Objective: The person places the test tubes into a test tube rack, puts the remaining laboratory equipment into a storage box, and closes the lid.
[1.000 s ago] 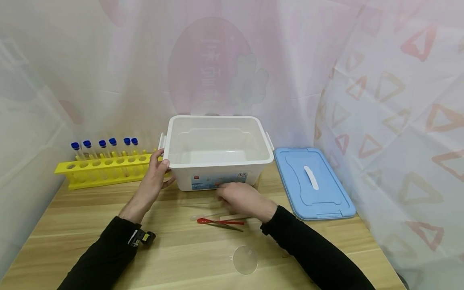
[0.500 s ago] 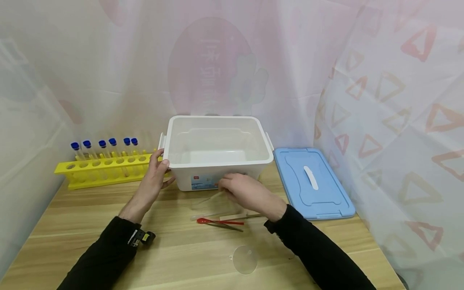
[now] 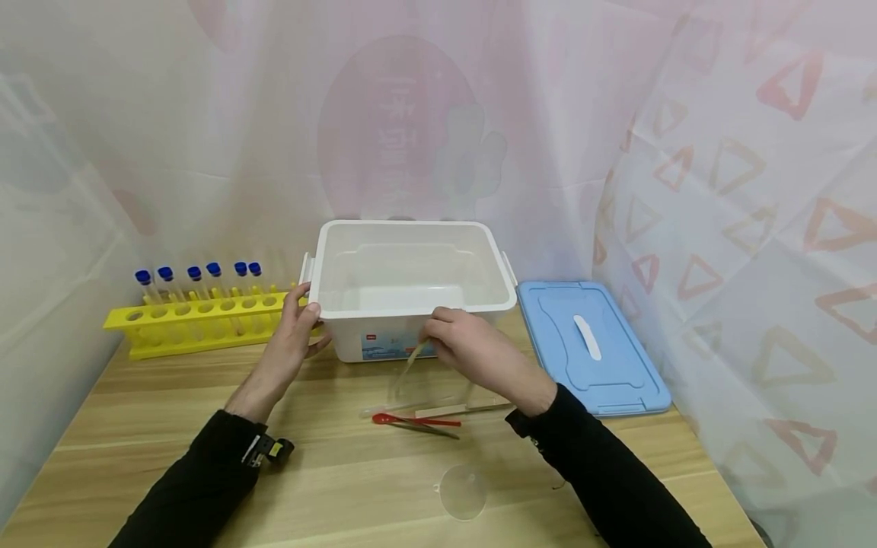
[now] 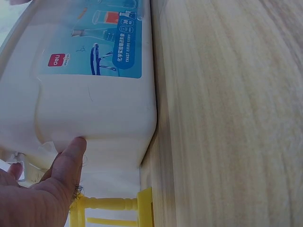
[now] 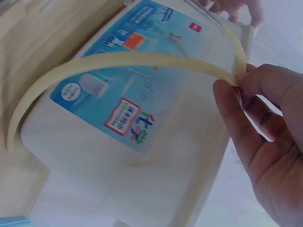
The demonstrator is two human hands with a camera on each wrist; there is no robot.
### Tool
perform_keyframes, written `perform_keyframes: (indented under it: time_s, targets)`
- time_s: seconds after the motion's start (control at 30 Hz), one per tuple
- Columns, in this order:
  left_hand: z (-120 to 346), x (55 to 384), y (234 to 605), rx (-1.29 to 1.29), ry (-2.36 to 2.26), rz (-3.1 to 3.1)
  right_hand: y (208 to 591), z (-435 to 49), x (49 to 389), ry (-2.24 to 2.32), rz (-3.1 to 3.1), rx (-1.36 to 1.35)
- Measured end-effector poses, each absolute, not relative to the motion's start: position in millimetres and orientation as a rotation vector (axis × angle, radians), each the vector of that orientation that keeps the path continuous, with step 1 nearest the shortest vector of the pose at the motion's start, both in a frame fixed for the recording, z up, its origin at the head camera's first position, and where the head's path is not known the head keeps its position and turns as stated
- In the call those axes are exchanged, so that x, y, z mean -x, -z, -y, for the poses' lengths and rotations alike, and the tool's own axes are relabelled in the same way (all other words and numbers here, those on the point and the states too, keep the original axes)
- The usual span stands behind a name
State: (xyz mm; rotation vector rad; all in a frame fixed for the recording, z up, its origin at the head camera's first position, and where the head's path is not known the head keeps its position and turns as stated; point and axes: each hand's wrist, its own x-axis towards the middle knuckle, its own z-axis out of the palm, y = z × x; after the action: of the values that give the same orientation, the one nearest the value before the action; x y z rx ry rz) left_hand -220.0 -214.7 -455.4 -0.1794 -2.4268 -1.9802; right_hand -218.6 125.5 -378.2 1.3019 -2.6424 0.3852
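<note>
In the head view my left hand (image 3: pixel 291 346) rests on the left front corner of a white plastic storage box (image 3: pixel 348 339). The left wrist view has one straight finger (image 4: pixel 72 158) touching the box wall. My right hand (image 3: pixel 483 352) pinches a pale yellow rubber tube (image 5: pixel 128 58) between thumb and fingertips, in front of the box's label (image 5: pixel 118 106). One length of tube arcs down to the left; a shorter length, with a thin clear rod or tube (image 5: pixel 204 12) at its end, points away. The box stands uncovered, its inner floor visible.
A yellow rack (image 3: pixel 205 306) with several blue-capped test tubes stands left. A blue lid (image 3: pixel 592 346) lies right. In front are a red spoon (image 3: pixel 384 418), metal tweezers (image 3: pixel 428 429), a wooden-handled tool (image 3: pixel 435 412) and a clear round dish (image 3: pixel 463 492).
My right hand has risen and shifted right, up to the box's front rim, lifting the rubber tube from the table. My left hand and the box have stayed in place.
</note>
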Motion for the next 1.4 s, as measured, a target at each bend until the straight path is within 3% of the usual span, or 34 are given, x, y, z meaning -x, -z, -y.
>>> perform_keyframes:
  time_s: [1.4]
  targets:
    - [215.2, 220.8, 455.9, 0.153, 1.971, 2.458, 262.0, -140.7, 213.6, -0.705, 2.233, -1.29]
